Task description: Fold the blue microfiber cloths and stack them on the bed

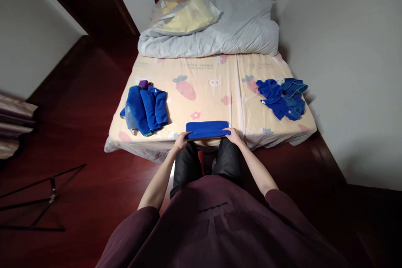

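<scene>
Blue folded cloth (207,128) is held between both hands (181,141) (234,136).

So both arms (159,179) are stretched out in front, left hand (181,141) and right hand (234,136) apart, angled inward, fingers (186,135) pinched tight-ish.

Folded cloth (207,129): plain blue. Crumpled cloths (272,88): blue, green edging. Bedsheet (207,98): pale peach, printed with pink carrots, flowers, white rabbit faces. Quilt (248,25): pale grey.
</scene>
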Demonstrator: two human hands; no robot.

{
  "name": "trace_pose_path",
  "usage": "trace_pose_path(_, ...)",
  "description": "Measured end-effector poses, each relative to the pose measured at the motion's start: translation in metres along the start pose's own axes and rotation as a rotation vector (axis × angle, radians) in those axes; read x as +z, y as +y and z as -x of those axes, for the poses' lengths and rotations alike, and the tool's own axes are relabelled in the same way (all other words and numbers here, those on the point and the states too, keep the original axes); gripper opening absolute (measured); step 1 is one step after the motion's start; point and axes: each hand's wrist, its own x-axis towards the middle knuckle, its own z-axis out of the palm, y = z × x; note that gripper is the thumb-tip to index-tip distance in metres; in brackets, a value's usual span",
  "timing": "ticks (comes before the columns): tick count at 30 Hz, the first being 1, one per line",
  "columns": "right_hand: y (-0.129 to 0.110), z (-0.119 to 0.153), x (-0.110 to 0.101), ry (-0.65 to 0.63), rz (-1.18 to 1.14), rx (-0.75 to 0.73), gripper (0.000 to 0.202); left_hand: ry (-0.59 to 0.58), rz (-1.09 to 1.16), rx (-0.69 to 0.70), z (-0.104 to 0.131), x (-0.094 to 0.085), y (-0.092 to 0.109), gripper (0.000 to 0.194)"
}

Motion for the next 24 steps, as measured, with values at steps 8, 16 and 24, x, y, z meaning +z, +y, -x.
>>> trace_pose_path(8, 0.013, -0.001, 0.003, 0.019, -0.109, -0.001, 0.035, 0.044, 0.210, -0.094, 0.006, -0.003, -0.008, 0.044)
trace_pose_path(16, 0.013, 0.000, 0.009, 0.094, -0.082, 0.086, 0.035, 0.116, 0.169, -0.149, -0.003, 0.001, -0.008, 0.040)
trace_pose_path(24, 0.004, -0.008, 0.006, 0.097, 0.002, 0.196, 0.026, 0.158, 0.113, -0.242, -0.009, 0.003, -0.005, 0.037)
